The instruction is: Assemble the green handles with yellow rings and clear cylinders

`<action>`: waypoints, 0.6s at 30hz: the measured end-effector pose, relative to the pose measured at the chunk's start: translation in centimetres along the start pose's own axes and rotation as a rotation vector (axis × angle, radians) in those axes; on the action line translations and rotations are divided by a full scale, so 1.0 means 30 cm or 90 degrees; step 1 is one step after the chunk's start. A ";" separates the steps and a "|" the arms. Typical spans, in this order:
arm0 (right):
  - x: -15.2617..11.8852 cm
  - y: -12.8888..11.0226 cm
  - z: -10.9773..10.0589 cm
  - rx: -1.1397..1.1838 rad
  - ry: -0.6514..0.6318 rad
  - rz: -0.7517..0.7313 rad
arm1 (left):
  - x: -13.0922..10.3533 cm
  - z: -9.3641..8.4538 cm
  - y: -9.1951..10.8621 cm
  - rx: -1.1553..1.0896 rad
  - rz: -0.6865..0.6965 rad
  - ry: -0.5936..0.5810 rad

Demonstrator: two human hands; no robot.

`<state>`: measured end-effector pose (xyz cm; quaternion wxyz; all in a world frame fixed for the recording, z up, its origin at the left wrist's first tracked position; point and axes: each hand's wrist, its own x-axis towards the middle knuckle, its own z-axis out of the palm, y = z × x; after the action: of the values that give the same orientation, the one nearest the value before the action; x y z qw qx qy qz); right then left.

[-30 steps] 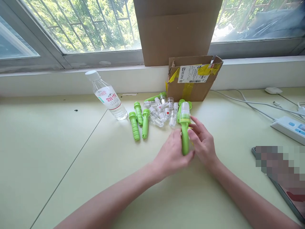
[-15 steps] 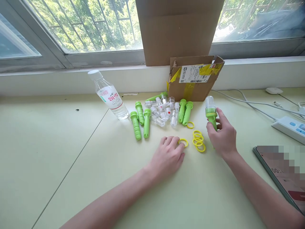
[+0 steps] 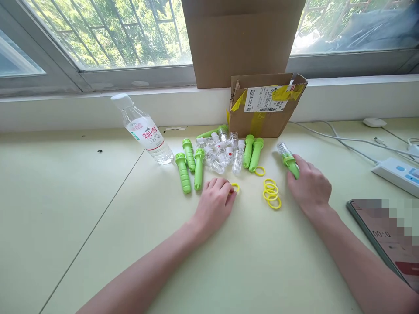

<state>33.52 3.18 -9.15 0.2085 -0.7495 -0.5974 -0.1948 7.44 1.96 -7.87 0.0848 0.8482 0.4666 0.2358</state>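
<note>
Head cam, near to far, clock dirs taken from whichever hand I mention. Phone (image 3: 388, 250) is closest, lying at abt 4 o'clock from the right hand (image 3: 310, 185).

Left hand (image 3: 214, 205) is palm-down on the table (image 3: 262, 270), fingertips on a yellow ring (image 3: 238, 187) that pokes out at its 2 o'clock. Can't tell if it's pinched or just pressed flat, fingers hide most of it. Risk imo: press the edge too hard and it could skid or flip.

At its 3 o'clock is a bunch of overlapping yellow rings (image 3: 271, 194), w/ a single ring (image 3: 260, 171) just past them. A careless sweep from either side could scatter the lot.

Right hand is def closed around a green stick w/ clear cap (image 3: 288, 160). Capped end sticks out at 10–11 o'clock, lower end's hidden in the palm. It's tilted, so a loose grip might let it slip or knock the cap. Can't tell if it's touching the table.

Further back: three green sticks (image 3: 198, 170) at the left hand's 11, clear vials (image 3: 225, 150) at its 12–1, two more green sticks (image 3: 256, 155) at the right hand's 10. Bottle (image 3: 149, 135) and carton (image 3: 262, 113) behind, fwiw.
</note>
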 end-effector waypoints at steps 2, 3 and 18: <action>-0.001 0.001 0.003 -0.007 -0.001 -0.018 | 0.005 -0.002 -0.012 -0.006 -0.022 0.005; -0.001 -0.001 0.003 -0.012 -0.003 -0.025 | 0.007 -0.002 -0.015 -0.011 -0.031 0.008; -0.068 -0.144 -0.052 0.165 0.098 -0.251 | 0.000 0.002 -0.016 -0.073 -0.066 0.063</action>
<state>28.80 1.51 -8.60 0.3055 -0.5684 -0.7344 -0.2103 7.10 2.22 -8.10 0.1224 0.8041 0.4991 0.2990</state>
